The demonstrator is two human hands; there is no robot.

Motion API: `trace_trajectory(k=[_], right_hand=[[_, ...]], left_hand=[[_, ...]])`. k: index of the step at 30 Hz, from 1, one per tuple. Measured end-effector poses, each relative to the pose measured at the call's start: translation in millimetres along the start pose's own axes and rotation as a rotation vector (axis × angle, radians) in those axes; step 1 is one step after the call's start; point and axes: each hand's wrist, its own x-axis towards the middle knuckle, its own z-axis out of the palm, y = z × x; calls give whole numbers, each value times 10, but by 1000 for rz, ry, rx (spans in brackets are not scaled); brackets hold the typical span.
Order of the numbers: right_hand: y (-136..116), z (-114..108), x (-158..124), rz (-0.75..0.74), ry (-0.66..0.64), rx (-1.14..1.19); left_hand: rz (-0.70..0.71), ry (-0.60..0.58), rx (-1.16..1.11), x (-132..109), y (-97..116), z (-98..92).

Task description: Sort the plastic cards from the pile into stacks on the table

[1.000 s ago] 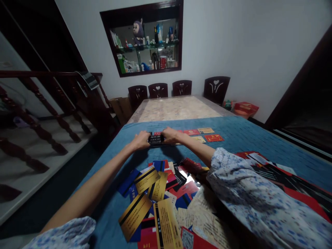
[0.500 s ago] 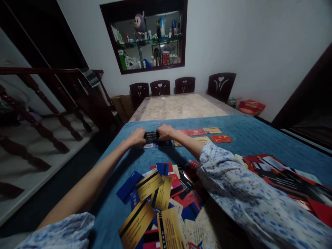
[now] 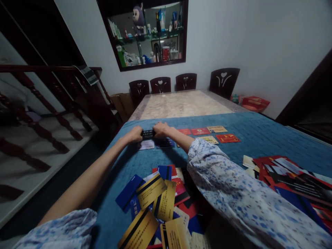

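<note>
Between my two hands is a black card (image 3: 148, 134) with rows of light print. My left hand (image 3: 135, 134) pinches its left end, and my right hand (image 3: 160, 130) grips its right end. Just below it on the blue cloth (image 3: 124, 147) lie a pale card (image 3: 146, 145) and a dark blue card (image 3: 165, 143). To the right, two rows of cards continue, with a red card (image 3: 200, 131), a tan card (image 3: 217, 129), a yellowish card (image 3: 208, 139) and another red card (image 3: 228, 138). My right forearm hides part of these rows.
A loose heap of gold cards (image 3: 151, 191), blue cards (image 3: 129, 190) and red ones lies close to me, partly under my right sleeve. Another pile of red and black cards (image 3: 290, 176) is at the right. Beyond the cloth are the bare tabletop (image 3: 181, 103) and several chairs (image 3: 224, 83).
Both hands have shifted slightly left with the black card and uncovered more of the pale and dark blue cards below. The view has turned a little.
</note>
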Motion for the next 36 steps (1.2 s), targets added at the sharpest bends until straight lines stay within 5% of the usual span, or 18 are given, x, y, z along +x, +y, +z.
trace_trajectory(k=[36], right_hand=[[-120,57,253,80,-35,-29]], left_hand=[[0,-184,-53,240,-69,48]])
